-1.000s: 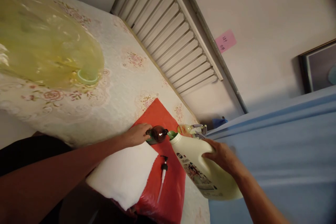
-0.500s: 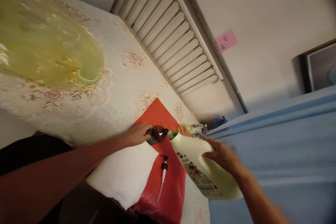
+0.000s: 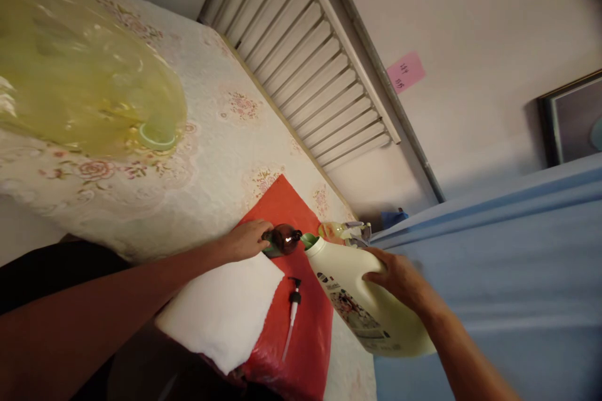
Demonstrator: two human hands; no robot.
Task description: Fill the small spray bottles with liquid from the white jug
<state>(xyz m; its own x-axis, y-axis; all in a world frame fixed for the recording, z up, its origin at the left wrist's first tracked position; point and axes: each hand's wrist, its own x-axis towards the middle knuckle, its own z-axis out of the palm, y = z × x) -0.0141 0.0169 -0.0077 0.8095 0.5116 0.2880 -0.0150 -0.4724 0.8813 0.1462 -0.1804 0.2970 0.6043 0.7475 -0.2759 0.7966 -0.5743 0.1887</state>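
My left hand point(image 3: 248, 240) is closed around a dark brown bottle point(image 3: 286, 239) that stands over a red sheet point(image 3: 308, 307). By its handle, my right hand point(image 3: 397, 279) grips a large pale green jug point(image 3: 364, 301) with a printed label. The jug is tilted, its green spout close beside the bottle's narrow mouth; whether liquid runs between them I cannot tell. A pump dispenser top point(image 3: 295, 301) with a black head and a long thin tube lies on the red sheet. Left of it is a folded white cloth point(image 3: 226, 313).
A yellow translucent plastic bag point(image 3: 89, 75) sits on the floral tablecloth point(image 3: 211, 156) at the left. Behind the jug are a clear bottle point(image 3: 332, 230) and glasses point(image 3: 360, 232). A radiator point(image 3: 310, 69) runs along the wall; a blue curtain point(image 3: 517, 276) hangs at the right.
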